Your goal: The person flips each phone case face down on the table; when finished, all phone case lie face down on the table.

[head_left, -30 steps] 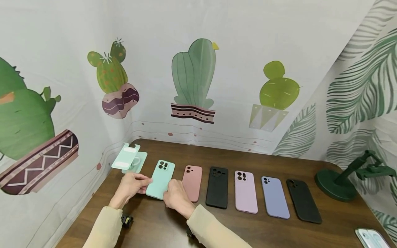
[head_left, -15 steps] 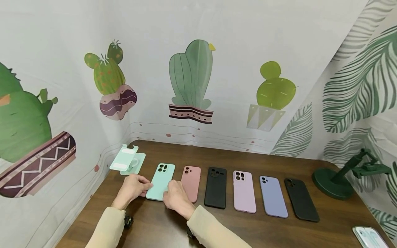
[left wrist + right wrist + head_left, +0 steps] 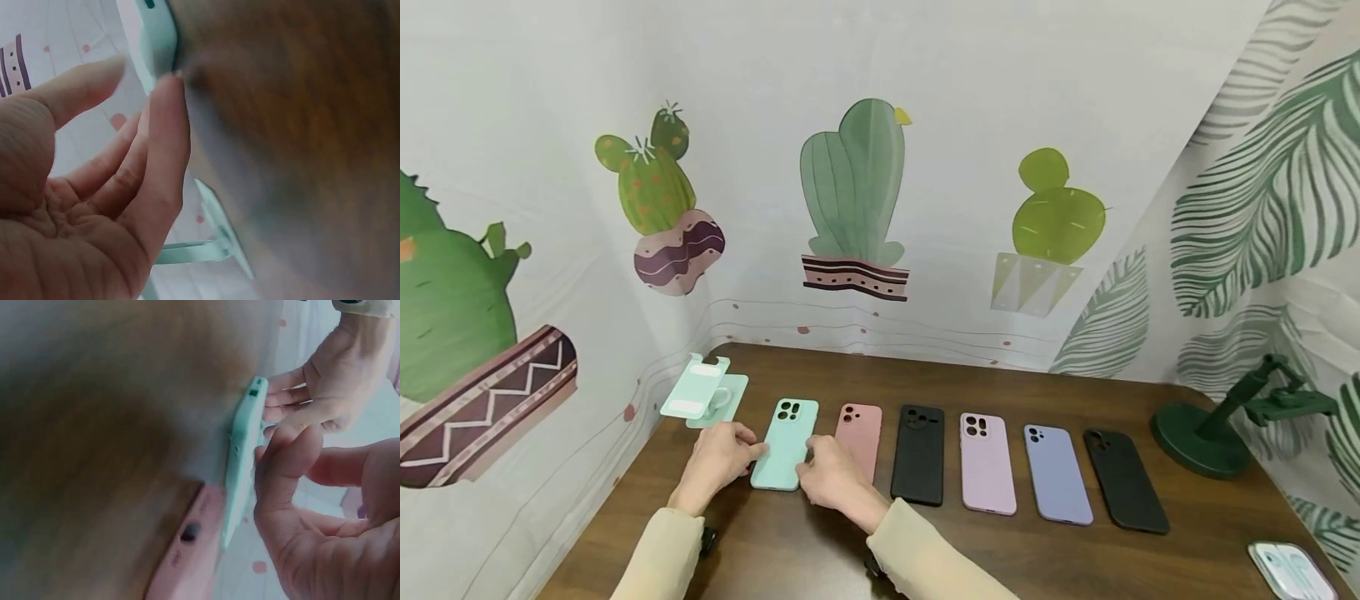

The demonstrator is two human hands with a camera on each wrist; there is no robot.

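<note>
A mint phone case (image 3: 787, 446) lies flat, camera holes up, at the left end of a row of cases. My left hand (image 3: 718, 457) is at its left edge; in the left wrist view the index fingertip reaches the case edge (image 3: 155, 39) while the thumb stands apart. On the other side is my right hand (image 3: 837, 473), fingertips near the lower right edge. The right wrist view shows its fingers (image 3: 275, 481) loosely bent beside the mint case (image 3: 242, 447), gripping nothing. Behind the right hand, a pink phone case (image 3: 859, 437) is partly covered.
Rightward the row goes on with black (image 3: 918, 454), light pink (image 3: 987, 467), lavender (image 3: 1058, 477) and another black phone case (image 3: 1126, 482). A mint phone stand (image 3: 696, 392) stands back left, a dark green stand (image 3: 1206, 437) at right. A white case (image 3: 1292, 571) lies front right.
The mint case has turned slightly, its lower edge now more level. My right hand's fingers have loosened and drawn a little away from its right edge. The head view has shifted slightly.
</note>
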